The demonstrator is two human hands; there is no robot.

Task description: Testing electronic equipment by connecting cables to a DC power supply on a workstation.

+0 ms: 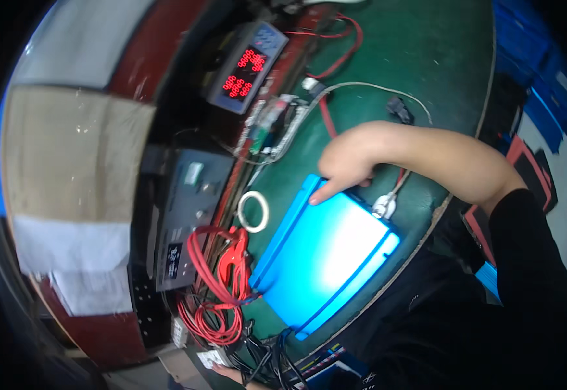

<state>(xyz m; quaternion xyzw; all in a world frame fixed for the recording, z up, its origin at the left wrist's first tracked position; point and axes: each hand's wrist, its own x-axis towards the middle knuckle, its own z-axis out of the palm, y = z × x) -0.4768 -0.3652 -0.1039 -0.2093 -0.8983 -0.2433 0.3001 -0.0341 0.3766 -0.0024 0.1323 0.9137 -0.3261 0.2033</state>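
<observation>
A flat, glossy blue device case (326, 253) with raised side rails lies tilted on the green mat, a bright glare across its top. My right hand (352, 159) grips its far end, the thumb on top and the fingers curled over the edge, partly hidden. Beside that hand, a white connector (384, 205) with a cable sits at the case's end. At the lower edge my left hand (230, 372), mostly out of view, pinches a small white labelled piece (212, 358). Black cables (267, 357) bunch next to it, near the case's lower end.
Coiled red cables (215, 318) and a white ring-shaped roll (253, 212) lie left of the case. Behind stand a grey instrument box (192, 214) and a meter (248, 68) with red digits. A thin pale cable (361, 84) crosses the green mat (420, 45). Blue bins (524, 39) stand at right.
</observation>
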